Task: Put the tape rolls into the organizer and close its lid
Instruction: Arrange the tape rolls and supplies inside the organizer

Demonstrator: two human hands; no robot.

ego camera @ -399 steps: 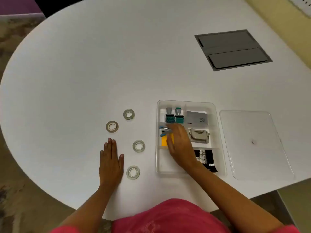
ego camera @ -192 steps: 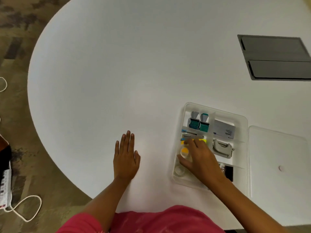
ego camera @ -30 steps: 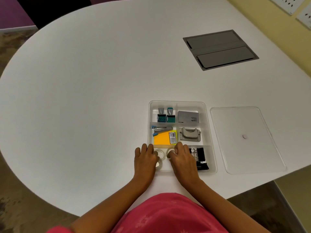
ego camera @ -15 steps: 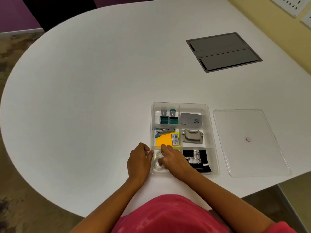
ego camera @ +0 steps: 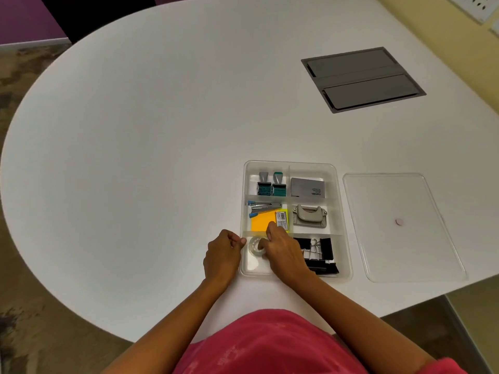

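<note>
Right hand [ego camera: 283,249] grip pinches tape roll [ego camera: 255,247] into organizer [ego camera: 343,211] lower-left bay; left hand [ego camera: 222,255] curled empty, steadying the wall; lid [ego camera: 399,225] waits right.

I see the organizer [ego camera: 340,211], a clear plastic tray with six compartments, sitting open near the front edge of the table. One clear tape roll [ego camera: 253,247] is visible in its front-left compartment, tilted, hole facing up toward me; the rest of that compartment is hidden, so I can't tell where the other rolls are. The lid [ego camera: 399,228], a flat clear panel, lies on the table just right of the organizer, not on it.
</note>
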